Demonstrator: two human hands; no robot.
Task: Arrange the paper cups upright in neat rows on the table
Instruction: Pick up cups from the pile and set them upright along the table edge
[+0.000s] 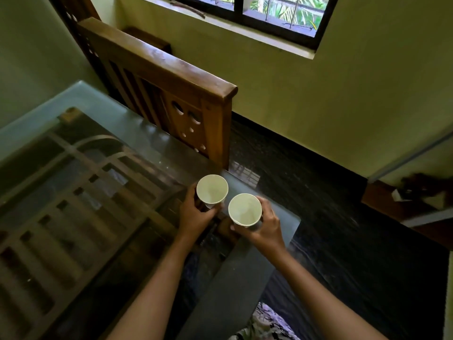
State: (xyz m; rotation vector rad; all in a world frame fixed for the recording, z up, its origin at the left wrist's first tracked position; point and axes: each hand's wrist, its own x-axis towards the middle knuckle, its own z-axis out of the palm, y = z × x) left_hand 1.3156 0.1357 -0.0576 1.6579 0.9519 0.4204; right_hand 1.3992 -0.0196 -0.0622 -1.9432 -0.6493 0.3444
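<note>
**Two cups in hand at the table's corner: placing step**

- Left hand [196,215]: its fingers [194,192] curl round the side of the left cup [212,188] with the thumb under its near side. Cup upright, mouth open to the camera, nothing inside.
- Right hand [268,227]: wrapped round the right cup [245,210] from the right and below. Also upright, also holding nothing.
- The cups sit just beside each other with a small gap between the rims. The left cup is the farther one, close to the table's far edge, where the chair [157,77] backs against it. The right cup is nearer the person, by the right corner.
- The table [81,99] has a glass top with a wooden frame showing through it. I cannot tell whether the cup bases touch the glass or hang just above it, because the hands cover them.
- No other cups appear on the table in this view.

Judgement: early in the task. This looks like the start of a row, with the first pair being set down.

Next move calls for both bases flat on the glass, a line that runs true to the table's edge, and an even gap. Then loosen both grips gently. Light paper cups tip or slide easily on smooth glass, and the right one is close to the corner.
</note>
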